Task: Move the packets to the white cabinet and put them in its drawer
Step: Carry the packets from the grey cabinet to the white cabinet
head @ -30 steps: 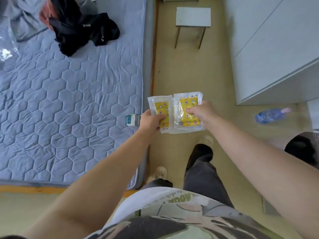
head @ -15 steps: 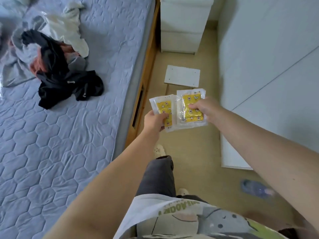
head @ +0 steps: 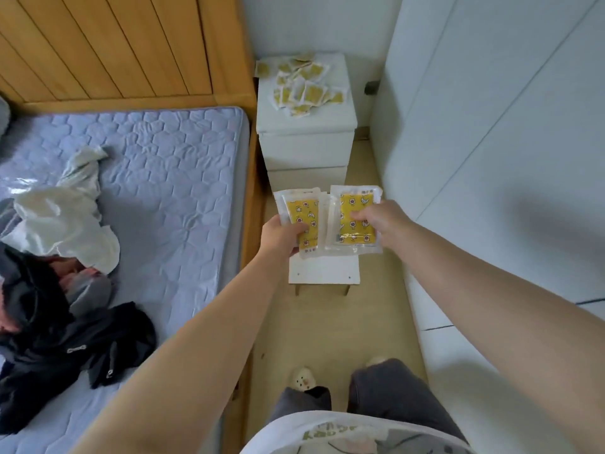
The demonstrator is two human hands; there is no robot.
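My left hand [head: 281,235] grips a clear packet with a yellow patterned insert [head: 302,214] by its lower edge. Beside it my right hand [head: 381,221] pinches a second yellow packet [head: 355,213], which may be a small stack. Both are held at chest height over the floor. Straight ahead stands the white cabinet [head: 306,152], its two drawer fronts closed. Several more yellow packets [head: 301,85] lie scattered on its top.
A bed with a blue quilted mattress [head: 157,191] and wooden headboard [head: 114,47] fills the left, with clothes [head: 55,290] piled on it. A small white stool [head: 322,275] stands on the floor between me and the cabinet. A white wardrobe [head: 491,158] lines the right.
The view has swung up and forward along the aisle. The cabinet with packets on top has come into full view and the stool is now just below my hands. My hold on both packets is unchanged.
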